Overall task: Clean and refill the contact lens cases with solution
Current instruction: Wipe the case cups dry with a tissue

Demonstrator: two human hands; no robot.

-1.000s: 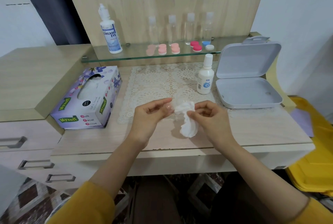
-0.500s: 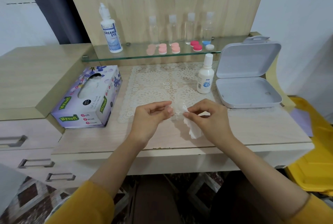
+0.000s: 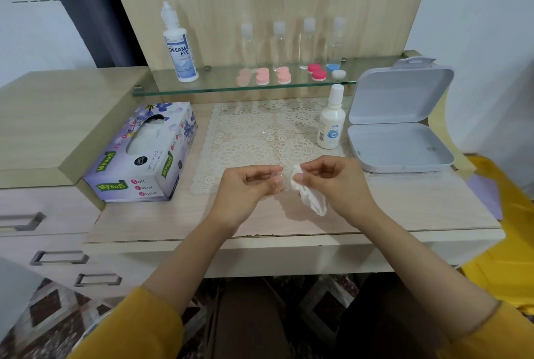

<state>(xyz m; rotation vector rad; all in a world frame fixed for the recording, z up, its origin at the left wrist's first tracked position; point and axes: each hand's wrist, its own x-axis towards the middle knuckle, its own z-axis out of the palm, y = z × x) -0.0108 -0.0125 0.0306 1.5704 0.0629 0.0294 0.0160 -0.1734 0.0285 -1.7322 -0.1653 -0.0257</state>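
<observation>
Both hands bare: left hand, right hand. Forearms uncovered. Mustard-yellow long sleeves, plain fabric with no markings. Left sleeve at 7 o'clock, right sleeve at 5 o'clock. Cuffs end near the elbows.

Clear piece: pinched in the left hand; almost see-through, outline barely made out, case or cap not told apart.
Tissue: upper end partly covered by the thumb of the right hand.
Small bottle: label print too small to read.
Large bottle: fine print under "DREAM EYE" blurred.
Four clear bottles: contents not discernible.
Yellow object: cut off by the right edge, kind unclear.
Drawers: cut off at the left edge.
</observation>
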